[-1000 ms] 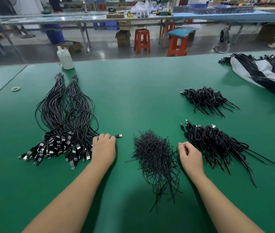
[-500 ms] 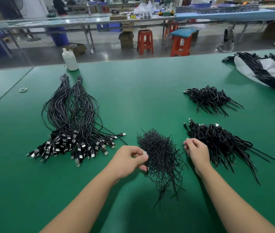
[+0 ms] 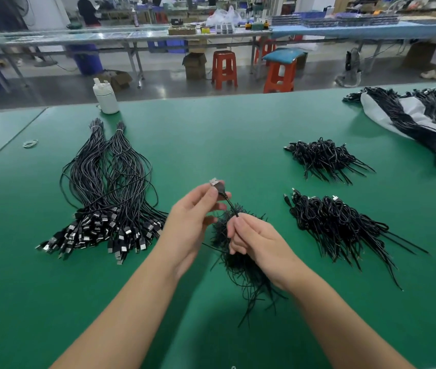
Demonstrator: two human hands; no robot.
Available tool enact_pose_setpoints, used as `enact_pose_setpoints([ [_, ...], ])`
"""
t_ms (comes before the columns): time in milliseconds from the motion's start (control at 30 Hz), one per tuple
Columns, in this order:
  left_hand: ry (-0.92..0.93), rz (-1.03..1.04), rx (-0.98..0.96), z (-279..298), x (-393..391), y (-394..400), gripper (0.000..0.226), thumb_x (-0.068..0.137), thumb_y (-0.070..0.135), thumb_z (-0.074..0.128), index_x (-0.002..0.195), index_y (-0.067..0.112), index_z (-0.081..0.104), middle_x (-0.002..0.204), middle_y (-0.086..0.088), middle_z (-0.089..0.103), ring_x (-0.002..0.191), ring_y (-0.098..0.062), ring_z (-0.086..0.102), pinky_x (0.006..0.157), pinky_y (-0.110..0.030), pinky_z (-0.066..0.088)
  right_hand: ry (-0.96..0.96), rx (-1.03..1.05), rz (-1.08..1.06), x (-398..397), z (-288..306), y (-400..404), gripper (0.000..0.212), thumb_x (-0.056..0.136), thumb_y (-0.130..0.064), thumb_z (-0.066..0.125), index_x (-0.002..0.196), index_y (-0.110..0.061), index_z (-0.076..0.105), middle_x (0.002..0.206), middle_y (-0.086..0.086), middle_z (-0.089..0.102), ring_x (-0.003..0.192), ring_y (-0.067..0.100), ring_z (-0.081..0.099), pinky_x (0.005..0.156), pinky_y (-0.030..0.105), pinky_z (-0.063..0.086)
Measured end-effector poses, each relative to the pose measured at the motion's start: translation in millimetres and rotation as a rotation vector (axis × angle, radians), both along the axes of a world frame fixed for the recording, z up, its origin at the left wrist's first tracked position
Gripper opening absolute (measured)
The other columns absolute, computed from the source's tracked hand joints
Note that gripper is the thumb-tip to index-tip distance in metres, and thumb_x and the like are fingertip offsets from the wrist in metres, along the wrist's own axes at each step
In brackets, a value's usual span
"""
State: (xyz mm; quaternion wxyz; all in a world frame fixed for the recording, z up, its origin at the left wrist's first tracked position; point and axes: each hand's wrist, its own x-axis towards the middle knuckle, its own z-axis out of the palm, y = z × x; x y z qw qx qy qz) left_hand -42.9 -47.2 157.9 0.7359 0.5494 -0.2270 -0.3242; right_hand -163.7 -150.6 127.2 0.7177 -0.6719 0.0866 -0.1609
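One green table [image 3: 238, 129] is seen under everything. Far out at two o'clock a white sack [image 3: 411, 115] of cables is laid. At ten o'clock two tied bundles [image 3: 105, 187] are spread, with their plugs turned toward the person. Coiled cables are set in a far heap [image 3: 326, 158] at one o'clock and a near heap [image 3: 336, 225] at three o'clock, well apart. A pile of ties [image 3: 241, 262] is found directly under the hands. A bottle [image 3: 106, 98] is stood at eleven o'clock by the far edge.

The cable [image 3: 229, 203] is held above the ties. Its plug [image 3: 215, 182] is pinched narrowly by the left hand [image 3: 193, 222], and the cord just below is pinched by the right hand [image 3: 254, 241]. The remaining length is hidden behind that hand.

Trouble is most likely from the ties: loose strands could be snagged and dragged up if the cord is drawn through them. The cord could also be lost from the right pinch, since it is taken only at the fingertips.
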Motion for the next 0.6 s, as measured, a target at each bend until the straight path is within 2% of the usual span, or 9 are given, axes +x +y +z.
enact_pose_setpoints([
  [67,-0.002,-0.152,0.025,-5.2,-6.5,1.0,0.035,0.091,0.036,0.06,0.111,0.01,0.072,0.113,-0.013,0.072,0.105,-0.02,0.065,0.08,-0.036,0.053,-0.018,0.028,0.001,1.5,1.2,2.6,0.031,0.101,-0.033,0.043,0.079,-0.019,0.06,0.058,-0.005,0.03,0.057,0.015,0.032,0.069,0.032,0.043],
  [133,-0.061,-0.244,0.05,-9.1,-10.9,3.0,0.046,0.093,0.034,0.054,0.115,-0.003,0.068,0.115,-0.015,0.071,0.117,-0.021,0.064,0.083,-0.032,0.057,-0.022,0.043,0.031,1.0,0.9,4.6,0.031,0.101,-0.03,0.044,0.077,-0.017,0.059,0.057,-0.004,0.029,0.055,0.015,0.03,0.065,0.031,0.041],
  [200,-0.094,-0.282,0.078,-9.1,-11.6,4.6,0.042,0.096,0.033,0.05,0.119,0.004,0.07,0.118,-0.021,0.069,0.122,-0.025,0.061,0.088,-0.027,0.054,-0.017,0.033,0.068,-1.0,-0.1,6.6,0.032,0.101,-0.029,0.043,0.076,-0.019,0.06,0.056,-0.005,0.031,0.055,0.015,0.031,0.064,0.031,0.041],
  [300,-0.032,-0.364,0.075,-6.3,-9.8,7.6,0.042,0.098,0.034,0.045,0.114,0.008,0.074,0.118,-0.041,0.058,0.123,-0.031,0.059,0.087,-0.036,0.054,0.01,-0.01,0.099,-4.5,-0.4,8.7,0.034,0.102,-0.031,0.042,0.075,-0.023,0.061,0.057,-0.003,0.032,0.058,0.019,0.03,0.066,0.033,0.041],
  [400,-0.011,-0.39,0.052,-9.8,-10.2,8.7,0.043,0.098,0.032,0.041,0.111,0.008,0.075,0.117,-0.036,0.062,0.123,-0.045,0.054,0.086,-0.047,0.055,0.041,-0.012,0.124,-5.5,-0.7,9.8,0.034,0.102,-0.032,0.041,0.077,-0.021,0.062,0.058,-0.002,0.031,0.059,0.02,0.031,0.068,0.033,0.042],
  [433,-0.03,-0.362,0.033,-10.5,-10.5,7.5,0.044,0.098,0.03,0.04,0.112,0.007,0.074,0.116,-0.034,0.064,0.122,-0.047,0.054,0.092,-0.047,0.053,0.057,0.003,0.13,-5.4,-2.2,11.0,0.035,0.102,-0.033,0.041,0.077,-0.022,0.062,0.058,-0.001,0.032,0.059,0.019,0.032,0.069,0.033,0.043],
  [467,-0.026,-0.314,-0.014,-9.6,-9.9,6.2,0.044,0.097,0.028,0.04,0.112,0.004,0.073,0.118,-0.03,0.066,0.123,-0.041,0.056,0.1,-0.044,0.049,0.077,0.027,0.132,-5.3,-5.1,12.8,0.035,0.102,-0.033,0.041,0.076,-0.022,0.062,0.058,0.0,0.031,0.059,0.019,0.033,0.069,0.032,0.044],
  [533,0.12,-0.203,-0.202,-1.3,-5.1,4.6,0.04,0.094,0.025,0.046,0.109,-0.002,0.072,0.123,-0.024,0.066,0.128,-0.033,0.056,0.105,-0.038,0.048,0.131,0.071,0.123,-5.6,-14.7,16.8,0.036,0.103,-0.034,0.041,0.075,-0.021,0.06,0.058,0.001,0.03,0.059,0.018,0.033,0.071,0.033,0.045],
  [600,0.362,-0.196,-0.396,7.0,5.4,7.0,0.037,0.092,0.025,0.051,0.101,-0.001,0.075,0.12,-0.023,0.068,0.123,-0.034,0.06,0.093,-0.038,0.056,0.168,0.136,0.097,-6.4,-26.4,20.6,0.038,0.106,-0.032,0.04,0.074,-0.018,0.054,0.06,0.001,0.027,0.058,0.016,0.031,0.073,0.034,0.044],
])
